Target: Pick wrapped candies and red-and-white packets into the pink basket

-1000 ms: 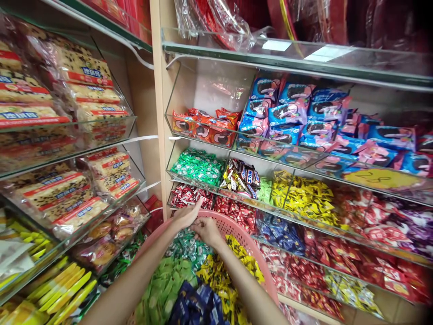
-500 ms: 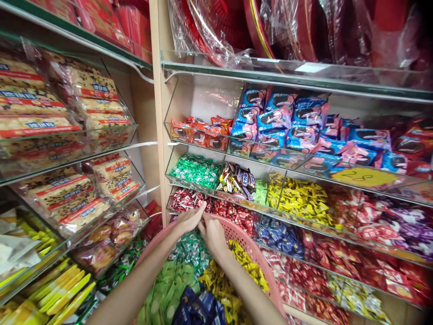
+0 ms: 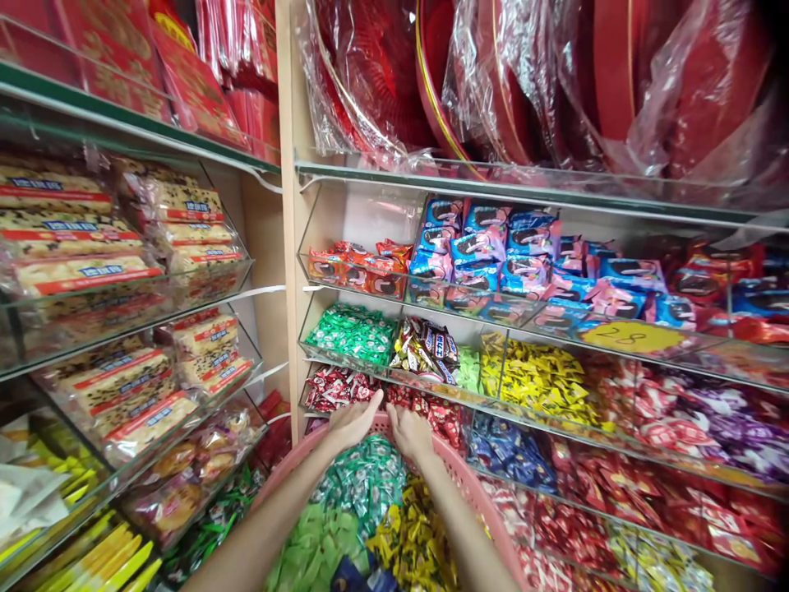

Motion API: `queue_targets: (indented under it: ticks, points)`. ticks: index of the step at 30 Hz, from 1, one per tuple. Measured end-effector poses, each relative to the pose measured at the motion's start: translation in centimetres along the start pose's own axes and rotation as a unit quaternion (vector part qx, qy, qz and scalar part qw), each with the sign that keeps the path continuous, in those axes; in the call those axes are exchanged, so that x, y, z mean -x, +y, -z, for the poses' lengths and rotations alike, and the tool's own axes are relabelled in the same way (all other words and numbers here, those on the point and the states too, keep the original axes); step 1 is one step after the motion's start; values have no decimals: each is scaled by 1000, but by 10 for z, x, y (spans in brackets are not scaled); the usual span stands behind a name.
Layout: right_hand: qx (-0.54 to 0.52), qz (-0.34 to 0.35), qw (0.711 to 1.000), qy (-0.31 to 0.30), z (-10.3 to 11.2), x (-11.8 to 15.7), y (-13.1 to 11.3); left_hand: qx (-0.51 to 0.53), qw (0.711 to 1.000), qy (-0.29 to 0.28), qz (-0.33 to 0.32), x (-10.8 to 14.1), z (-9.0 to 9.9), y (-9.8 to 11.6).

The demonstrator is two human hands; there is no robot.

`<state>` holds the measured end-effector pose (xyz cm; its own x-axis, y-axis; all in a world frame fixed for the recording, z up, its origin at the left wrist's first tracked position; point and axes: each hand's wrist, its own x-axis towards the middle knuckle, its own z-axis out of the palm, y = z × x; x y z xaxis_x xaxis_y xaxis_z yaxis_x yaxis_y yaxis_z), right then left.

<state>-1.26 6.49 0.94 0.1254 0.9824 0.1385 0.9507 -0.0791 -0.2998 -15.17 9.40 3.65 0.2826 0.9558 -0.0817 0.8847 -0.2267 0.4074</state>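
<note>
Both hands are at the far rim of a pink perforated basket [image 3: 486, 501] holding green, light green, yellow and dark blue wrapped candies. My left hand [image 3: 356, 423] lies over the rim on the left, its thumb and fingers extended and nothing visible in it. Beside it, a small gap apart, my right hand [image 3: 410, 432] is over the rim with its fingers bent; whether it grips the rim is unclear. Green candies [image 3: 361, 477] lie just below the hands. Beyond the fingertips are shelf bins of red-and-white candies [image 3: 339, 388] and red candies [image 3: 431, 411].
Glass-fronted shelves hold green candies [image 3: 351, 333], yellow candies [image 3: 542, 378], blue-pink packs [image 3: 481, 247] and a yellow price tag [image 3: 634, 336]. Packaged bars [image 3: 86, 271] fill the left shelves. Plastic-wrapped red items [image 3: 505, 82] stand on the top shelf.
The view has tilted upward, so the shelves sit lower. My hands have moved apart from each other, and more green candies show between them.
</note>
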Motion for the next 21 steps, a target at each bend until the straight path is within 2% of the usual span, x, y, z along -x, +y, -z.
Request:
queue_targets:
  ticks: [6, 11, 14, 17, 19, 21]
  points:
    - [9, -30, 1000, 5, -9, -3, -2, 16, 999, 3, -32, -8, -12, -8]
    - [14, -51, 998, -17, -8, -6, -7, 12, 997, -4, -74, -10, -7, -14]
    - [11, -45, 999, -12, -5, -8, -10, -12, 991, -14, -135, -11, -1, -18]
    - [10, -37, 999, -2, -3, -8, -13, -63, 985, 14, -163, -7, 8, -22]
    - [10, -41, 999, -2, -3, -9, -13, -85, 982, 34, -167, 0, 20, -20]
    - [9, -50, 999, -6, -5, -9, -13, -78, 980, 47, -177, 5, 43, -15]
